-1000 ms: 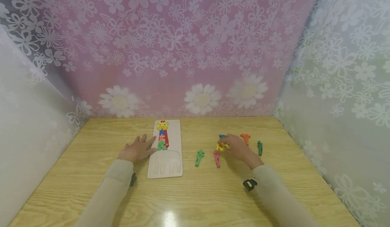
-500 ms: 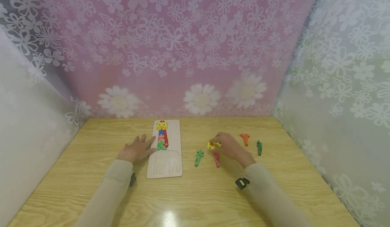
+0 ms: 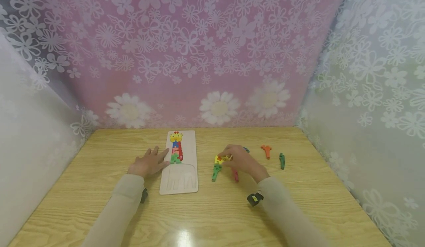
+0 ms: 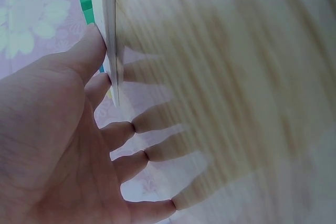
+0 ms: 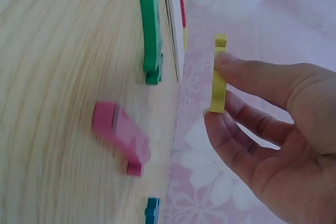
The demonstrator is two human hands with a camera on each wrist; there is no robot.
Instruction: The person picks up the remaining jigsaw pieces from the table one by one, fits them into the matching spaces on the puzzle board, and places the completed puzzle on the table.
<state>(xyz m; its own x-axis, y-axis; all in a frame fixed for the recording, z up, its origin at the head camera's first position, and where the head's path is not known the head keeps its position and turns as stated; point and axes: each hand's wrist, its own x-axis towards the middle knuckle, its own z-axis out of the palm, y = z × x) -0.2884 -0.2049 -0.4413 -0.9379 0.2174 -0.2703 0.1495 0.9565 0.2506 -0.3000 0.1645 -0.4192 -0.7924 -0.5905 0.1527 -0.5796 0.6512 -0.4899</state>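
Observation:
A pale wooden puzzle board (image 3: 187, 147) lies left of centre, its giraffe head (image 3: 176, 136) and neck pieces fitted above a bare body-shaped recess. My left hand (image 3: 148, 163) rests with spread fingers at the board's left edge; in the left wrist view its thumb and index finger touch the board. My right hand (image 3: 240, 159) pinches a yellow puzzle piece (image 5: 219, 82) between thumb and fingers, held above the table. Below it lie a green leg-shaped piece (image 3: 216, 173) and a pink piece (image 3: 235, 175), the latter partly hidden by the hand.
Farther right lie an orange piece (image 3: 266, 151) and a dark green piece (image 3: 282, 161). A blue piece (image 3: 246, 149) shows behind my right hand. Flower-patterned cloth stands behind the wooden table (image 3: 199, 221) and on both sides.
My right hand has moved left from the scattered pieces with the yellow piece pinched in it, uncovering part of the blue piece. The left hand stays at the board's edge.

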